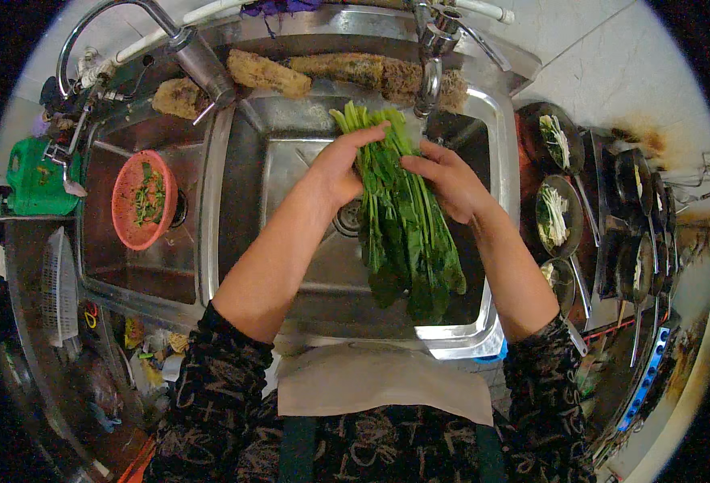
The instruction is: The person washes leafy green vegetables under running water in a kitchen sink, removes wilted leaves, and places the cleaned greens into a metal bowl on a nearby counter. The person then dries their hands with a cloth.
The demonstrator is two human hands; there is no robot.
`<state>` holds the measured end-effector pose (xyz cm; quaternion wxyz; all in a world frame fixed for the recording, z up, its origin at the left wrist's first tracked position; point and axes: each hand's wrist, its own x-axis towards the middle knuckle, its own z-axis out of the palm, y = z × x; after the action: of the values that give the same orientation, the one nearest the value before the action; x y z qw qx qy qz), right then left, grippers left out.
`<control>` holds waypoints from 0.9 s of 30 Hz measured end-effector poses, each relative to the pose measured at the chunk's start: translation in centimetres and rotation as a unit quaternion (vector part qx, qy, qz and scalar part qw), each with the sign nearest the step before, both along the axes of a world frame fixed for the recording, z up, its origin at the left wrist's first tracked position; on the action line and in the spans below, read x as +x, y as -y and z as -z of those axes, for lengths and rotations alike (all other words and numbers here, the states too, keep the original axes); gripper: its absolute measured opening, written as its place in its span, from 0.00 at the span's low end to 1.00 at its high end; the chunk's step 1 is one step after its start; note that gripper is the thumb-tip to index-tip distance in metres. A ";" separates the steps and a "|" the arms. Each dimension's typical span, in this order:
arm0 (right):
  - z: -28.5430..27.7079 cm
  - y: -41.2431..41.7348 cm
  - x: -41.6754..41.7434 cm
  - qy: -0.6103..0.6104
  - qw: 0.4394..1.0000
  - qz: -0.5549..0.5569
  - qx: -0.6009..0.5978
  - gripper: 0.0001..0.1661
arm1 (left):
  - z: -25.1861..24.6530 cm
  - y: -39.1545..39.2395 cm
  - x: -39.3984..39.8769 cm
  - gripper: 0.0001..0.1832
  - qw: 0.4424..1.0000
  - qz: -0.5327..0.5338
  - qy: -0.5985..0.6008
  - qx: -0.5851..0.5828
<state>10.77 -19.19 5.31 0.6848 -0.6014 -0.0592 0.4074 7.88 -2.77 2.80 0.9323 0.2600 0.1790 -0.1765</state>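
Note:
A bunch of leafy greens point(406, 241) hangs over the right basin of a stainless steel sink point(210, 211), pale stems up and dark leaves down. My left hand point(346, 163) holds the bunch from its left side, thumb over the stems. On the right side of the stems, my right hand point(451, 178) has its fingertips against the bunch; whether they grip it is unclear. A metal faucet point(432, 81) stands just above the stems, by the right hand. Under the greens part of the basin is hidden, and a drain point(349, 217) shows beside them.
The left basin holds a pink plastic basket point(174, 199) with green scraps. Rough loofah-like pieces point(270, 73) lie along the sink's back ledge, near a second faucet point(204, 66). At left is a green jug point(41, 181). Several pans point(557, 214) with white food stand at right, handles pointing towards me.

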 end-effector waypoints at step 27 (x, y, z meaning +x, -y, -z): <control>1.1 0.5 -1.5 0.047 0.997 0.059 -0.029 0.19 | 1.5 0.6 -1.0 0.19 0.989 0.017 0.127 -0.073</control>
<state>9.30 -19.65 4.22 0.6864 -0.6418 -0.0442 0.3391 6.86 -3.36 1.34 0.9610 0.2143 0.0413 -0.1701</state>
